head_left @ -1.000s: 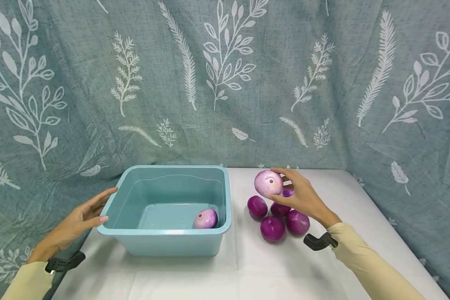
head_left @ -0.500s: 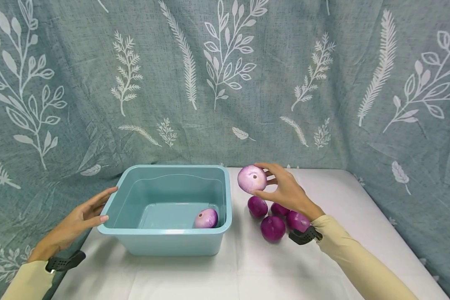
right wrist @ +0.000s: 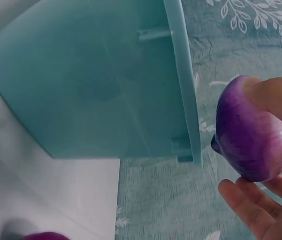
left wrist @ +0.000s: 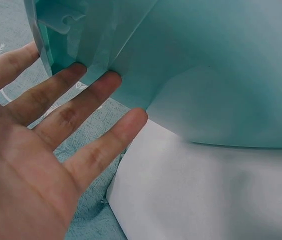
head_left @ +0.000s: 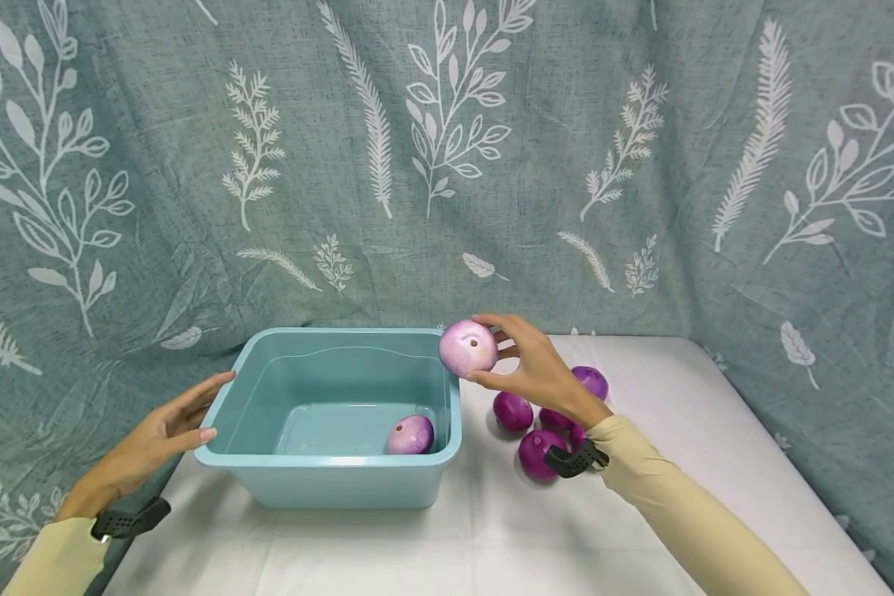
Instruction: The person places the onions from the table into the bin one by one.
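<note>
My right hand (head_left: 529, 362) pinches a pale purple onion (head_left: 468, 348) between thumb and fingers, raised at the right rim of a teal plastic tub (head_left: 328, 461). In the right wrist view, the onion (right wrist: 253, 130) shows its deep purple side, apart from the tub's rim (right wrist: 184, 85). My left hand (head_left: 152, 439) touches the tub's left side. Its fingers (left wrist: 88, 108) lie fairly straight against the outer wall in the left wrist view. Another onion (head_left: 410, 434) lies inside the tub, toward its right end.
Several purple onions (head_left: 512, 411) sit clustered right of the tub on the white-covered table (head_left: 447, 546), partly hidden behind my right forearm. A teal leaf-patterned curtain (head_left: 492, 165) hangs behind and along both sides.
My right hand has carried its onion leftward and slightly up, from over the cluster to the tub's right rim. The left hand and the tub have stayed put.
</note>
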The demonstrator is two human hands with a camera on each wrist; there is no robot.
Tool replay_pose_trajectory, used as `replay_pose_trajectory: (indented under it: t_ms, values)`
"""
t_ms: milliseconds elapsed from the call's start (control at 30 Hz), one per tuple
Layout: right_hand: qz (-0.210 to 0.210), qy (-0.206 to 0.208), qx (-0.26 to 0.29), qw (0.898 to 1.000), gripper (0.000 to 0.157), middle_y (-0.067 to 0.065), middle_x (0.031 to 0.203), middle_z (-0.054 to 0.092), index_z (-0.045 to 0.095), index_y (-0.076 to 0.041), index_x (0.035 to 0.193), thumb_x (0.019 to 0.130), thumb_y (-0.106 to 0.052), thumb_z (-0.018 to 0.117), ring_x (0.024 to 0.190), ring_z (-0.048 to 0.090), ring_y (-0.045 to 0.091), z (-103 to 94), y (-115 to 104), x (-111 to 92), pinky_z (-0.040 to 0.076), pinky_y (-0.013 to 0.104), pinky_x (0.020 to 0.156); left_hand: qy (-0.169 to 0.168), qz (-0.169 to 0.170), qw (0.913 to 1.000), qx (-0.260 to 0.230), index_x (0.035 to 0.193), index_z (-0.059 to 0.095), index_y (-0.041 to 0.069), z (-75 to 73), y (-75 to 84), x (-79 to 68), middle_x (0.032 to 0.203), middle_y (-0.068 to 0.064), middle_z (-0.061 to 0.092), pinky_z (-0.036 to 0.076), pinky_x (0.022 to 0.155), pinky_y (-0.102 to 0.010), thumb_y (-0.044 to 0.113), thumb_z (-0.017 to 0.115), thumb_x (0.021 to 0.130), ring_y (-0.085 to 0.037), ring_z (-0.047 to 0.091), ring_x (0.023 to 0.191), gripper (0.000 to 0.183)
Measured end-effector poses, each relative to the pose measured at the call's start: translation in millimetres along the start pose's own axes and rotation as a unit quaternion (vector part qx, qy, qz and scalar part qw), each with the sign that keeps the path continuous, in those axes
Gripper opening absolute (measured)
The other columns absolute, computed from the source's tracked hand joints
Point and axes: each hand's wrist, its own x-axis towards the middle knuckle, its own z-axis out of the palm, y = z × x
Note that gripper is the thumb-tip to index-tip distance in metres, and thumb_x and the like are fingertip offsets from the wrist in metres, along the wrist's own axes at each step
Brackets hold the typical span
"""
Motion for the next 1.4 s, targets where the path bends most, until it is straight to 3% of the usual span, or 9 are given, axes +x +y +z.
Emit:
replay_pose_trajectory:
  t_ms: [133,267,467,800,1067,1400]
  values:
    - [-0.005,0.001,0.010,1.000,0.079,0.008,0.134,0.059,0.056,-0.009,0.144,0.076,-0.019,0.095,0.114,0.062,0.027,6.2,-9,4,0.058,0.037,0.089,-0.006,-0.001,1.0000,0.002,0.167,0.013,0.013,-0.5,0.0,-0.2,0.169,-0.003,0.017,0.050,0.098,-0.023,-0.002,0.045,0.107,0.007,0.040,0.137,0.070]
    - [-0.007,-0.005,0.011,1.000,0.078,0.007,0.135,0.059,0.056,-0.007,0.144,0.077,-0.022,0.094,0.112,0.063,0.025,12.0,-12,7,0.058,0.036,0.089,-0.004,-0.001,1.0000,0.000,0.167,0.013,0.011,-0.2,-0.5,0.0,0.168,0.001,0.020,0.050,0.098,-0.024,-0.003,0.045,0.107,0.005,0.042,0.136,0.070]
    - [-0.001,-0.015,0.006,1.000,0.081,-0.002,0.137,0.059,0.055,-0.015,0.147,0.079,-0.036,0.093,0.106,0.068,0.018,22.3,-9,10,0.059,0.030,0.086,-0.006,0.002,1.0000,0.002,0.167,0.013,0.012,-0.3,0.1,1.2,0.168,0.000,0.019,0.050,0.098,-0.024,-0.003,0.045,0.107,0.006,0.042,0.136,0.070]
    - [0.001,-0.031,-0.005,1.000,0.075,0.011,0.139,0.061,0.055,-0.012,0.147,0.083,-0.032,0.089,0.107,0.069,0.025,31.1,-3,3,0.058,0.031,0.090,-0.011,-0.001,0.9999,0.000,0.168,0.013,0.016,0.5,-2.9,1.1,0.170,-0.007,0.014,0.050,0.099,-0.023,-0.002,0.045,0.107,0.007,0.040,0.137,0.070]
    - [0.018,-0.015,-0.042,0.999,0.059,0.005,0.132,0.064,0.060,-0.012,0.142,0.090,-0.026,0.084,0.106,0.068,0.023,13.0,18,-10,0.059,0.034,0.088,-0.008,0.005,1.0000,0.002,0.167,0.014,0.016,-0.3,-0.4,3.5,0.169,0.000,0.017,0.049,0.099,-0.023,-0.003,0.045,0.107,0.006,0.040,0.137,0.070]
    - [0.071,0.003,-0.099,0.993,0.053,0.008,0.126,0.067,0.064,-0.008,0.135,0.089,-0.024,0.084,0.104,0.067,0.026,-29.4,64,-42,0.060,0.039,0.085,-0.005,0.002,1.0000,-0.002,0.167,0.015,0.016,0.7,0.3,1.3,0.171,-0.008,0.010,0.045,0.101,-0.017,-0.004,0.046,0.107,0.009,0.036,0.138,0.071]
